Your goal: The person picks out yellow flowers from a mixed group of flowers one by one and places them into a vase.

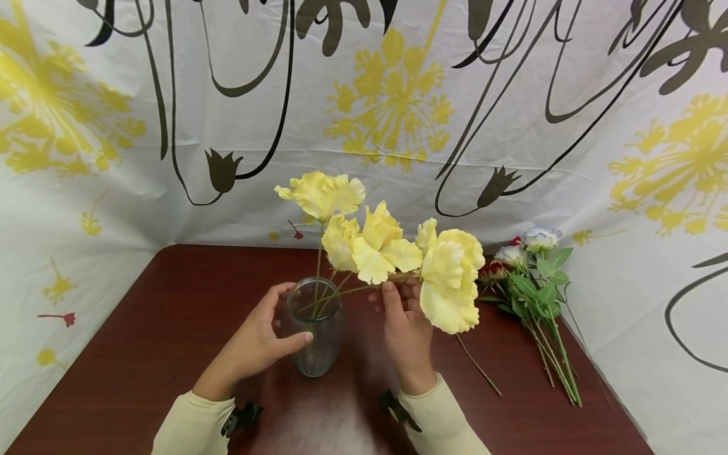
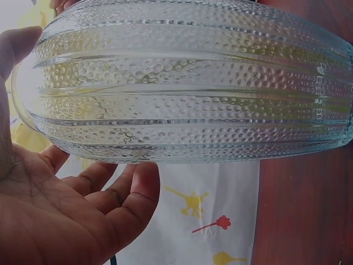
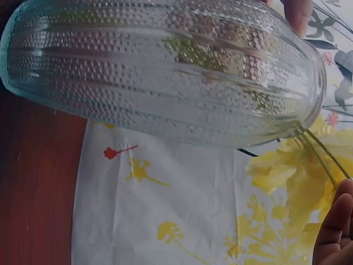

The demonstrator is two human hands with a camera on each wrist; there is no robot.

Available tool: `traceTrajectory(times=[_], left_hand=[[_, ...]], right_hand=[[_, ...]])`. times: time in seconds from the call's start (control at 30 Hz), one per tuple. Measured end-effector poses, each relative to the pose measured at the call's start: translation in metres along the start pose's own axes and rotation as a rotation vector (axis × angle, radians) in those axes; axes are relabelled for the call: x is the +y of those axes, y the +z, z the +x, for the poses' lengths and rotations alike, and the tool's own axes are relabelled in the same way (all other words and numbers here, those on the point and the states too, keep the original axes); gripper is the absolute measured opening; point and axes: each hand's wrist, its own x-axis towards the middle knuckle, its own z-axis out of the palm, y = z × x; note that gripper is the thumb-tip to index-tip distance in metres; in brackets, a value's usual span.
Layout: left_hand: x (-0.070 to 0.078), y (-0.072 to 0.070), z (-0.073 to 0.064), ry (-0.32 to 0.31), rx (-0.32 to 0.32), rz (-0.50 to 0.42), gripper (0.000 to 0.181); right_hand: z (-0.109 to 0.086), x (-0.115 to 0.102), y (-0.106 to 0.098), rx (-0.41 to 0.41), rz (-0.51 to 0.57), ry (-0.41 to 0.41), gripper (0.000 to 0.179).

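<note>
A ribbed, dimpled clear glass vase [image 1: 315, 357] stands upright on the table, its side filling much of the left wrist view. My left hand [image 1: 256, 338] holds it near the rim, thumb across the front and fingers curved around the far left side. Yellow ruffled flowers [image 1: 383, 243] lean out of the mouth, their thin stems crossing inside. With thumb and fingers, my right hand [image 1: 408, 335] pinches a stem just below the large yellow bloom [image 1: 452, 278] furthest right. That stem slants low over the rim into the vase. The bloom partly hides my right fingers.
On the right of the dark red table [image 1: 131, 360] lies a bunch of white and red roses [image 1: 537, 278] with green leaves and long stems. A thin loose-looking stem [image 1: 479, 366] shows to its left. A patterned white cloth [image 1: 256, 126] surrounds the table's back and sides.
</note>
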Motion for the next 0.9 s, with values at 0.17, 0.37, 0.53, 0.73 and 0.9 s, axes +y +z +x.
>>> traceTrajectory(times=[0.17, 0.37, 0.53, 0.73, 0.9], left_hand=[[0.0, 0.0, 0.0, 0.001, -0.001, -0.009, 0.077], [0.0, 0.0, 0.0, 0.003, 0.001, 0.004, 0.076], [0.0, 0.001, 0.0, 0.003, -0.002, 0.001, 0.075], [0.0, 0.0, 0.0, 0.013, 0.002, -0.009, 0.075], [-0.001, 0.001, 0.0, 0.016, 0.0, -0.029, 0.075]], right_hand=[[-0.004, 0.0, 0.003, 0.018, -0.019, 0.152, 0.02], [-0.005, 0.004, 0.004, -0.044, -0.012, 0.137, 0.02], [-0.005, 0.008, 0.004, -0.101, 0.011, 0.121, 0.021], [-0.008, 0.009, 0.009, -0.161, -0.058, 0.126, 0.024], [-0.008, -0.005, 0.021, -0.209, -0.068, -0.137, 0.012]])
